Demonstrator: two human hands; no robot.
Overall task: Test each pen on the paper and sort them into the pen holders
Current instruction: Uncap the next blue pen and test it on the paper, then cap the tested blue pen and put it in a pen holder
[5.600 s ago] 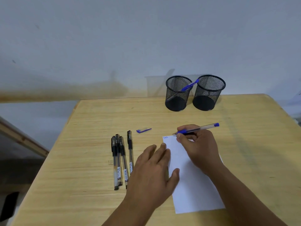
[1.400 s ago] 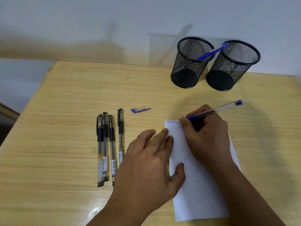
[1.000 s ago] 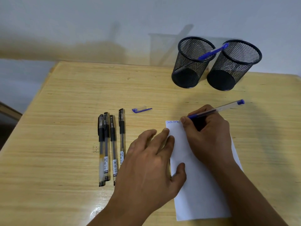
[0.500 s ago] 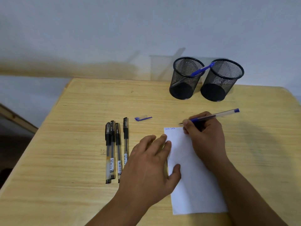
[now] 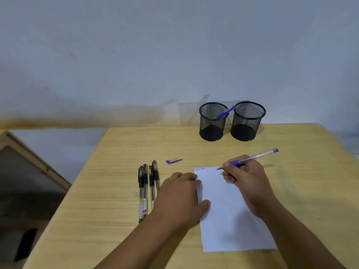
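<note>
Four black pens (image 5: 147,189) lie untested at the left of the bench (image 5: 108,171), a loose blue cap (image 5: 173,161) beyond them. The left hand (image 5: 181,199) rests curled at the paper (image 5: 229,214) edge (blue marks top left). The right hand (image 5: 245,176) pinches the blue pen (image 5: 250,158), nib at the paper's top edge. One blue pen (image 5: 225,113) already stands in the left holder (image 5: 212,123); the right holder (image 5: 246,122) looks empty.

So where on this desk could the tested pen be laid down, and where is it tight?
Bare wood: between the pen holders and the paper, right of the right hand, left of the black pens. Crowded: between those pens and the left hand.
</note>
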